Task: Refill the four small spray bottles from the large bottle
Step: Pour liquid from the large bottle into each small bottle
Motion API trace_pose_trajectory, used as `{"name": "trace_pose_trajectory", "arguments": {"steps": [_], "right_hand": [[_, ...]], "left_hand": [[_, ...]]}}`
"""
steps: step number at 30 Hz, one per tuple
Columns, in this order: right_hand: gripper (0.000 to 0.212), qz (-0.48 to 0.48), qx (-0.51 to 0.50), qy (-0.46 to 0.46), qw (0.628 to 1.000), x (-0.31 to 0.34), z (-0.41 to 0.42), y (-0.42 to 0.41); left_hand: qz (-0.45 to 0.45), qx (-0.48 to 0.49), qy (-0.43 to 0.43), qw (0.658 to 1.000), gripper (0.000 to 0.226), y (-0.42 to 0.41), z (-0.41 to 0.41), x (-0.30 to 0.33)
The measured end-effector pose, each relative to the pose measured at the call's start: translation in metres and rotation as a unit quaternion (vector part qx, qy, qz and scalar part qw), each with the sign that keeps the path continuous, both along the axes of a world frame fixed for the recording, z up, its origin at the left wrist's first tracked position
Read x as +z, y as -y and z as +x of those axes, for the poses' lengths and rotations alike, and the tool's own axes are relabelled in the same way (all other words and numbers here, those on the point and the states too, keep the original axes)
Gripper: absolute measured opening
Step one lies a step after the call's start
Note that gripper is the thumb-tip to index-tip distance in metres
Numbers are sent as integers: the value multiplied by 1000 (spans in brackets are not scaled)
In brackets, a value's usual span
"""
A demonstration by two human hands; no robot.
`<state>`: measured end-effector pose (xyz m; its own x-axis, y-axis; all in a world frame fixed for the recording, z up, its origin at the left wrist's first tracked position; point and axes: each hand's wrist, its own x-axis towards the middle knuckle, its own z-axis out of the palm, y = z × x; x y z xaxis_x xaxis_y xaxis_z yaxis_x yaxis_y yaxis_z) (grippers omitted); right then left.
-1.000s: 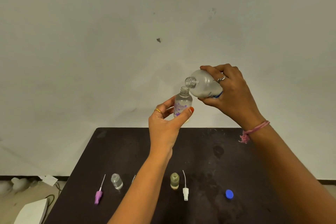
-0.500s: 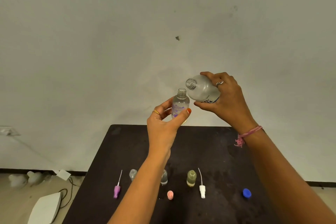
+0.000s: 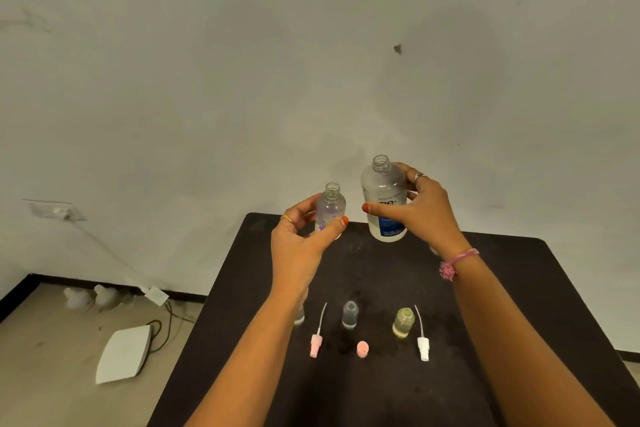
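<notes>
My left hand (image 3: pixel 300 239) grips a small clear spray bottle (image 3: pixel 330 210) with purple print, uncapped and upright above the table's far edge. My right hand (image 3: pixel 424 210) grips the large clear bottle (image 3: pixel 384 199) with a blue label, also uncapped and upright, just right of the small one. On the black table (image 3: pixel 502 305) stand a clear small bottle (image 3: pixel 350 314) and a yellowish small bottle (image 3: pixel 403 322), both open. A third small bottle (image 3: pixel 300 317) is mostly hidden behind my left forearm. A pink spray head (image 3: pixel 316 343), a pink cap (image 3: pixel 362 348) and a white spray head (image 3: pixel 423 347) lie beside them.
The table stands against a pale wall. Left of it, on the floor, lie a white flat device (image 3: pixel 124 354) with a cable, a white adapter (image 3: pixel 156 295) and some pale lumps (image 3: pixel 93 296). A wall socket (image 3: pixel 59 212) is at the left.
My right hand has tipped the large bottle from a pouring tilt back to upright and drawn it right of the small bottle. Both hands came down; the camera view shifted left.
</notes>
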<state>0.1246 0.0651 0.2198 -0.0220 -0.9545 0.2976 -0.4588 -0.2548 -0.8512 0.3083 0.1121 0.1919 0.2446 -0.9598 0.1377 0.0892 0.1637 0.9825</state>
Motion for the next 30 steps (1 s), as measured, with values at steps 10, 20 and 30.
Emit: {"name": "trace_pose_trajectory", "arguments": {"steps": [10,20,30], "right_hand": [[74,83,19,41,996,-47,49,7],[70,117,39,68,990,-90,71,16],[69,117,23,53,991,-124,72,26]], "left_hand": [[63,49,59,995,46,-2,70,-60],[144,73,63,985,51,3,120,-132],[239,91,74,964,50,12,143,-196]]}}
